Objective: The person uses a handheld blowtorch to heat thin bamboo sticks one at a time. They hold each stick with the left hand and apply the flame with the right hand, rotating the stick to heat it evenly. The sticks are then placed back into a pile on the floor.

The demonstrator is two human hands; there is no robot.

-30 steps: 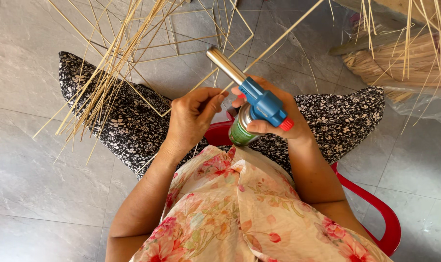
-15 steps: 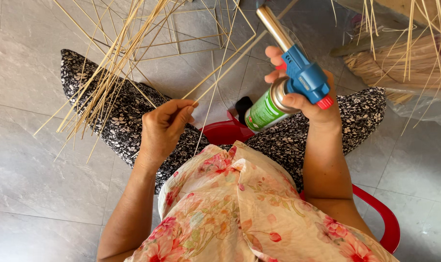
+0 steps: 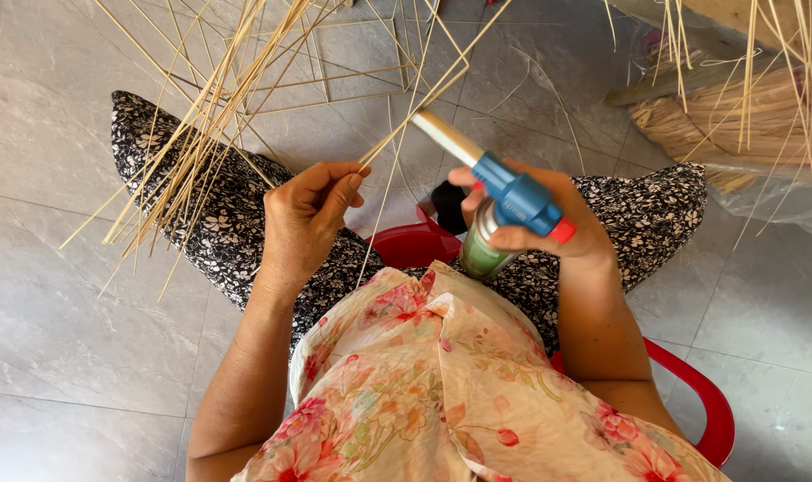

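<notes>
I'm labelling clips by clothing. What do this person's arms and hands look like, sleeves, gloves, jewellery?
Both arms are bare to above the elbow; no sleeves show. The left hand and right hand wear no gloves, and no rings, bracelets or watch are visible. Clothing in view is a floral top in cream with pink and red blooms.

We bring the right hand (image 3: 549,219) back down from its raised spot of half a second ago, so the blue torch (image 3: 513,192) on its green can (image 3: 482,250) sits low over the lap again, nozzle aimed up and left at the thin straw (image 3: 406,116). Our left hand (image 3: 308,219) lifts a little and opens out, fingers (image 3: 343,192) now pinching that straw just beside the nozzle tip, no longer curled in a fist.
</notes>
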